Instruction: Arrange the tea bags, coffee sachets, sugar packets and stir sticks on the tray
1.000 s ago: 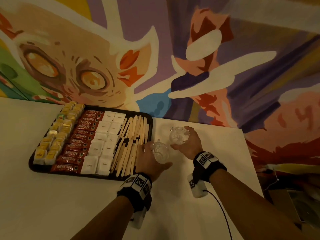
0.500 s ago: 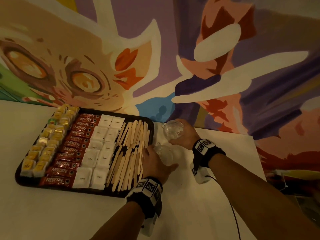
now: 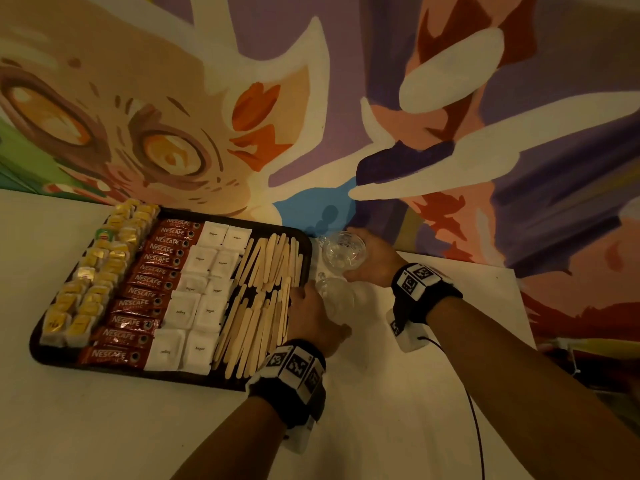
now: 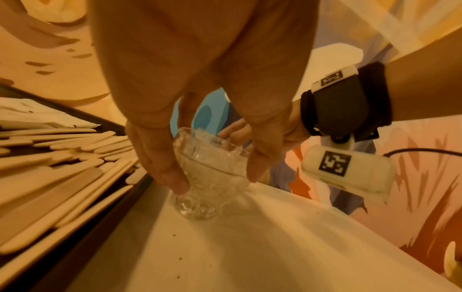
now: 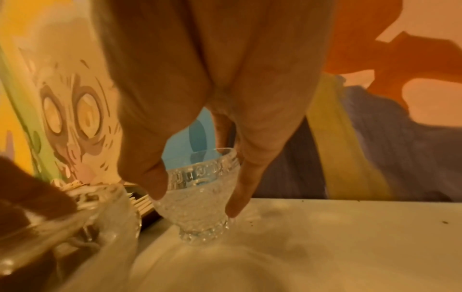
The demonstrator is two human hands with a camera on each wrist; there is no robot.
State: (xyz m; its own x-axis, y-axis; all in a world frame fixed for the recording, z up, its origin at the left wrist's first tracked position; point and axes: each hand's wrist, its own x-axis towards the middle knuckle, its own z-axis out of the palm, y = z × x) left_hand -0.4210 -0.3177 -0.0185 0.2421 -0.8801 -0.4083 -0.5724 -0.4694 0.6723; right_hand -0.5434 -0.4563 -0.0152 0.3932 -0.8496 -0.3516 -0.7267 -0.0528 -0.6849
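Reaching palm-down beside the tray, each hand's fingers grasp a glass cup: left hand, right hand.

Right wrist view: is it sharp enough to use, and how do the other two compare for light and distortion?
Right wrist view: soft, orange cast, near glass cup a blur. Left wrist view: sharper on its glass cup, same warm tint. Head view: dim, wide-angle bending at the edges, yet the coffee sachets print stays readable.
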